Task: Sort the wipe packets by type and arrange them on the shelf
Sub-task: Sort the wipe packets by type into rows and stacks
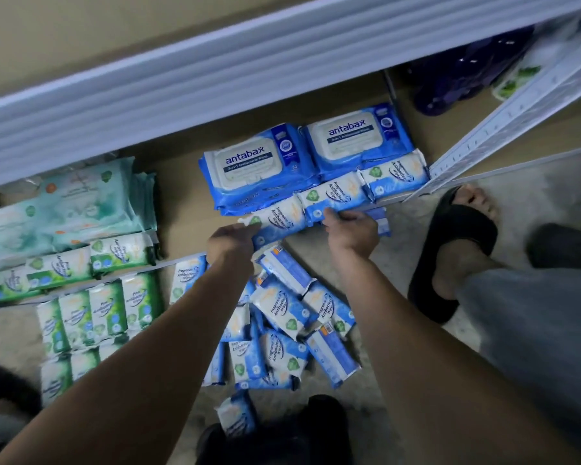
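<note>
One blue packet [279, 220] gripped in left hand [230, 245], another in right hand [351, 229] (shelf edge [178, 260]), loose pile [282, 330] beneath

Small packets [332, 196] line the shelf [182, 228] front before big packs [249, 162]; a heap [282, 310] lies below.

Light: dim, soft, bluish cast.
Shadows: faint, diffuse.
Blur: upper shelf rail [215, 82] smeared, far right corner soft.
Edges: wide-angle bending.

Arms outstretched, left grip [230, 241] and right grip [351, 229] curled tight.
</note>
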`<state>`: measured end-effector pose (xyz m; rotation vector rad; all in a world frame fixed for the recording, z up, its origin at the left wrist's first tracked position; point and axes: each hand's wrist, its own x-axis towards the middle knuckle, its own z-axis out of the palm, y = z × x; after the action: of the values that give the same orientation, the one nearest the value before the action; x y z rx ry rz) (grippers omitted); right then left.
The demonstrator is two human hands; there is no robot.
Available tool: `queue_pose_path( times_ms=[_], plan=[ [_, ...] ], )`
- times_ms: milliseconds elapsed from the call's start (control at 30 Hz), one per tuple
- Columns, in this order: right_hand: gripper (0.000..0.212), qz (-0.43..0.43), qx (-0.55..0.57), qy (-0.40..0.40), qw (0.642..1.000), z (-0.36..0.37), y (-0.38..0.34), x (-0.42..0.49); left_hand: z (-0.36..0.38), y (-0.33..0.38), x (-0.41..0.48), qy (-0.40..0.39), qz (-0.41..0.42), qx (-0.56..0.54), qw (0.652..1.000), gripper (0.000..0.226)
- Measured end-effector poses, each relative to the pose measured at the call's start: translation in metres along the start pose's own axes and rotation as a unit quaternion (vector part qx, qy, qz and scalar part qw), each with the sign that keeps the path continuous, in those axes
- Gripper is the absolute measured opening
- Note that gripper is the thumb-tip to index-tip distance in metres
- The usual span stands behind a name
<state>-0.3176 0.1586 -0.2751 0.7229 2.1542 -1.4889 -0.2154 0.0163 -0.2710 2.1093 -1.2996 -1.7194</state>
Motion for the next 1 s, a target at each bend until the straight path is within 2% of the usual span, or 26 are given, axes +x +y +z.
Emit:
queue_pose_path(
  times_ms=[67, 167, 300, 433, 500, 567, 633, 800, 933, 1000],
  plan=[
    [0.024, -0.006, 0.003, 0.016, 1.000, -0.001, -0.001, 0.002, 0.002, 0.005, 0.002, 0.022, 0.025, -0.030, 0.999, 0.028],
    [0.019, 0.000, 0.012, 0.030, 0.999, 0.000, 0.000, 0.001, 0.003, 0.004, -0.001, 0.001, 0.027, -0.035, 0.999, 0.025],
    [0.018, 0.030, 0.031, 0.011, 0.999, 0.000, 0.000, 0.000, 0.002, 0.000, -0.014, -0.041, 0.047, -0.007, 0.998, 0.025],
    [0.017, 0.033, 0.016, -0.019, 0.999, -0.005, -0.004, 0.009, -0.001, 0.004, -0.023, -0.104, 0.090, 0.061, 0.989, 0.027],
    [0.016, 0.021, -0.003, -0.032, 0.999, -0.007, 0.000, 0.009, -0.007, 0.006, -0.024, -0.116, 0.108, 0.106, 0.982, 0.017],
    [0.017, -0.010, -0.034, -0.039, 0.999, -0.009, 0.006, 0.005, -0.016, 0.006, -0.024, -0.113, 0.116, 0.146, 0.976, 0.051],
    [0.019, -0.040, -0.056, -0.050, 0.996, -0.011, 0.015, -0.003, -0.029, 0.002, -0.023, -0.098, 0.133, 0.172, 0.971, 0.062],
    [0.014, -0.097, -0.165, -0.083, 0.978, -0.027, 0.034, -0.034, -0.073, -0.016, -0.035, -0.087, 0.151, 0.238, 0.956, 0.045],
    [0.012, -0.100, -0.235, -0.114, 0.960, -0.040, 0.050, -0.058, -0.112, -0.036, -0.050, -0.076, 0.136, 0.290, 0.944, 0.021],
    [0.013, -0.109, -0.261, -0.125, 0.951, -0.048, 0.053, -0.071, -0.130, -0.047, -0.058, -0.078, 0.131, 0.299, 0.942, 0.030]
  ],
)
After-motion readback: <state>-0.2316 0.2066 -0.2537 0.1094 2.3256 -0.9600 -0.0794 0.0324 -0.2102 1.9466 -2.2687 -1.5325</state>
